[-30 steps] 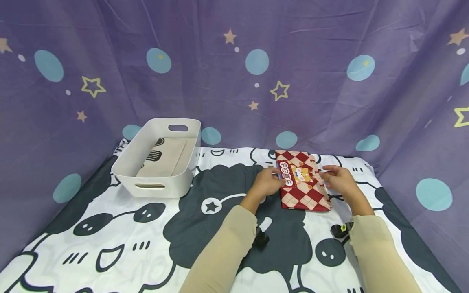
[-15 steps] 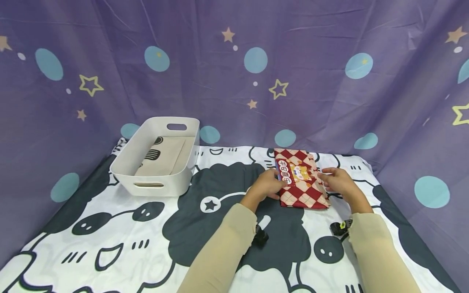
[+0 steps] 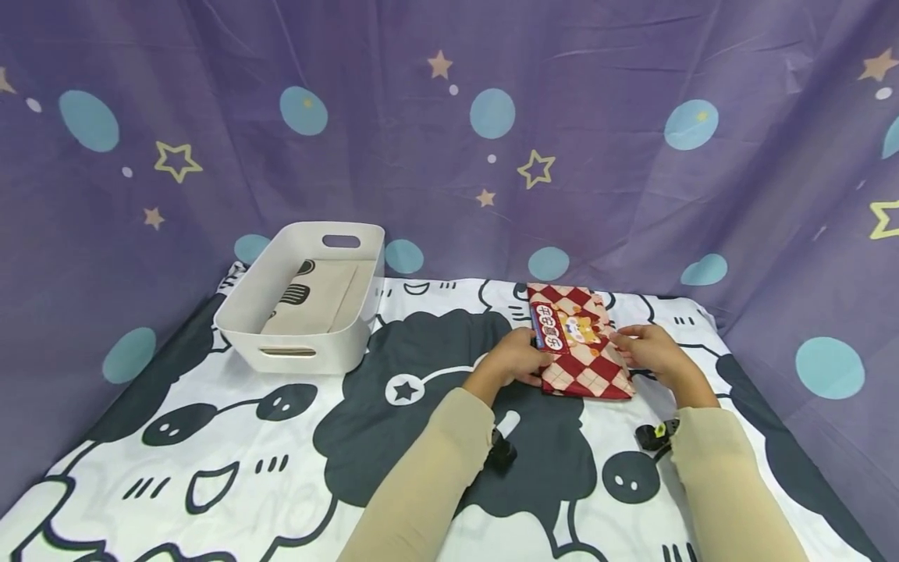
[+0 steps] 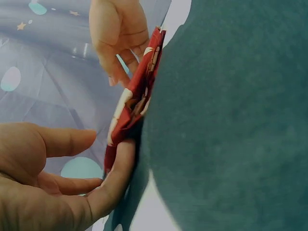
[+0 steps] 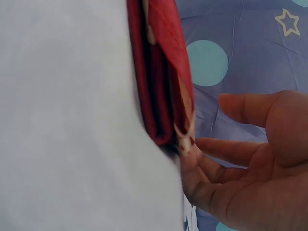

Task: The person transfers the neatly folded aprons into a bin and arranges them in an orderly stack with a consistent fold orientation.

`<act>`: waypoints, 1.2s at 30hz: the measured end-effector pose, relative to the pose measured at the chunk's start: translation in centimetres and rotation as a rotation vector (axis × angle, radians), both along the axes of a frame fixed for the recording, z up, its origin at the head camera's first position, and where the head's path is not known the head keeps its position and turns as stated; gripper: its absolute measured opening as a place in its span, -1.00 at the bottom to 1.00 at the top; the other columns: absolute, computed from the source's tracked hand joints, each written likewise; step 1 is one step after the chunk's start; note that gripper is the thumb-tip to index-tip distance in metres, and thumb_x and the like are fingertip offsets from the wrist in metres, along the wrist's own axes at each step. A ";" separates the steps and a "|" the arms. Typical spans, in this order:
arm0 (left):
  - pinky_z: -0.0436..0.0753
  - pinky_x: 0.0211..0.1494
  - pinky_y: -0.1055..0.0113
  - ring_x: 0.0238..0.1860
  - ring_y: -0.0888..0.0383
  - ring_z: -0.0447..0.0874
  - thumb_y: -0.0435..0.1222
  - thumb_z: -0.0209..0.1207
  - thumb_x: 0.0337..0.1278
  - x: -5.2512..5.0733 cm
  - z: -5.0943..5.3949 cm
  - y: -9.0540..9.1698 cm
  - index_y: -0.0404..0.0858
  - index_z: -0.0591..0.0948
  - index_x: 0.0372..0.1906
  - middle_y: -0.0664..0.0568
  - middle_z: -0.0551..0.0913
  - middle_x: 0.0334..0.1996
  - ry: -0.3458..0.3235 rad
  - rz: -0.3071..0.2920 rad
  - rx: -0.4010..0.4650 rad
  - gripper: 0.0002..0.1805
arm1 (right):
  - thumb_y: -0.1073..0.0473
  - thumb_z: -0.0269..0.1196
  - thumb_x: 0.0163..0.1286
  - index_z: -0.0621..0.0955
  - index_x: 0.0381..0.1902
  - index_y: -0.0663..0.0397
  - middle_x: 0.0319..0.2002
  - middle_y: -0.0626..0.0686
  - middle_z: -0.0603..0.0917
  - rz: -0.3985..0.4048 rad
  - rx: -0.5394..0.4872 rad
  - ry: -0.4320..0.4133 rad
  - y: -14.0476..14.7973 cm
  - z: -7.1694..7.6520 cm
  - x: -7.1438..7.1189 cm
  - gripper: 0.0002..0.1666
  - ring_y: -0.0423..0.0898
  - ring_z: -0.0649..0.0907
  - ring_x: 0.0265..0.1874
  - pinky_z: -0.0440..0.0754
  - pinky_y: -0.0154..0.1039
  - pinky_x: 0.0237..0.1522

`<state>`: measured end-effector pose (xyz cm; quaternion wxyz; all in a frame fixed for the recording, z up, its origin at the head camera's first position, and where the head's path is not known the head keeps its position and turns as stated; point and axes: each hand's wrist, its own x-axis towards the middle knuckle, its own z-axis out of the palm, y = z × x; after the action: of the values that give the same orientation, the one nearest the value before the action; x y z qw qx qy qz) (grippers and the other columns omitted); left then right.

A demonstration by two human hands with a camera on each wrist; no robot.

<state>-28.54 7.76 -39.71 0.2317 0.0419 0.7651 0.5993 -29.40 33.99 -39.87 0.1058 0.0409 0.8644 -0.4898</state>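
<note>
On the right half of the table lies a folded red-and-cream checked cloth with a cartoon animal and a lettered patch. My left hand is at its left edge; in the left wrist view a finger is tucked under the layers while the thumb stays apart from them. Across from it, my right hand meets the right edge. The right wrist view shows its lower fingertips touching the stacked folds, with the thumb raised clear. Tips under the cloth are hidden.
A white plastic basket with handle holes stands at the back left, holding a folded beige cloth with dark prints. The table wears a black-and-white cartoon cover. Behind it hangs a purple curtain.
My left hand has slid slightly toward me along the cloth's left edge. The right hand has shifted a little nearer too. The cloth stays folded in nearly the same place.
</note>
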 end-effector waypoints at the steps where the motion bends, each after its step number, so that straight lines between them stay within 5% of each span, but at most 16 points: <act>1: 0.78 -0.25 0.18 -0.22 0.02 0.72 -0.41 0.21 0.38 0.0 0.0 0.0 -0.42 0.35 0.41 -0.12 0.61 -0.20 -0.005 -0.007 0.008 -0.43 | 0.11 0.09 0.61 0.30 0.35 0.64 -0.25 -0.03 0.64 0.003 -0.008 -0.004 0.0 0.0 0.0 -0.34 -0.32 0.60 -0.40 0.66 -0.38 -0.30; 6: 0.77 -0.25 0.18 -0.28 0.04 0.69 -0.47 0.18 0.36 0.0 -0.1 0.1 -0.45 0.46 0.23 -0.11 0.61 -0.25 0.002 -0.012 0.039 -0.61 | 0.13 0.09 0.61 0.34 0.32 0.64 -0.35 -0.11 0.60 0.043 -0.043 -0.013 0.0 0.1 0.0 -0.37 -0.32 0.58 -0.43 0.66 -0.38 -0.31; 13: 0.77 -0.33 0.18 -0.33 0.03 0.71 -0.53 0.22 0.24 -0.1 -0.4 0.0 -0.43 0.33 0.41 -0.13 0.59 -0.23 0.037 0.029 0.052 -0.36 | 0.13 0.02 0.64 0.28 0.36 0.64 -0.31 -0.15 0.69 0.053 -0.167 -0.049 0.0 0.2 -0.4 -0.37 -0.33 0.65 -0.38 0.68 -0.38 -0.28; 24: 0.75 -0.28 0.14 -0.33 0.03 0.68 -0.53 0.23 0.25 -0.7 -0.4 -0.2 -0.31 0.31 0.45 -0.12 0.59 -0.19 -0.071 0.050 0.129 -0.32 | 0.31 0.02 0.61 0.13 0.44 0.62 -0.20 -0.09 0.72 0.044 -0.365 -0.066 0.4 -0.2 -0.2 -0.37 -0.31 0.68 -0.28 0.70 -0.33 -0.17; 30: 0.73 -0.35 0.21 -0.36 0.06 0.66 -0.53 0.24 0.23 -0.8 -0.5 -0.1 -0.27 0.34 0.44 -0.10 0.59 -0.21 -0.081 0.078 0.144 -0.33 | 0.39 0.12 0.51 0.08 0.51 0.55 -0.02 0.06 0.69 0.008 -0.360 -0.060 -0.1 0.1 0.0 -0.25 -0.25 0.70 -0.20 0.72 -0.28 -0.12; 36: 0.70 -0.41 0.26 -0.36 0.07 0.67 -0.56 0.25 0.18 -0.9 -0.7 0.1 -0.23 0.41 0.39 -0.10 0.65 -0.24 -0.063 0.096 0.199 -0.34 | 0.43 0.12 0.47 0.11 0.50 0.55 -0.15 -0.05 0.70 -0.021 -0.353 -0.038 -0.1 0.0 0.2 -0.26 -0.25 0.69 -0.26 0.72 -0.27 -0.20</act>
<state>-29.44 7.82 -40.37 0.2214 0.0092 0.6952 0.6838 -29.22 33.87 -39.85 0.1225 0.0399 0.7623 -0.6343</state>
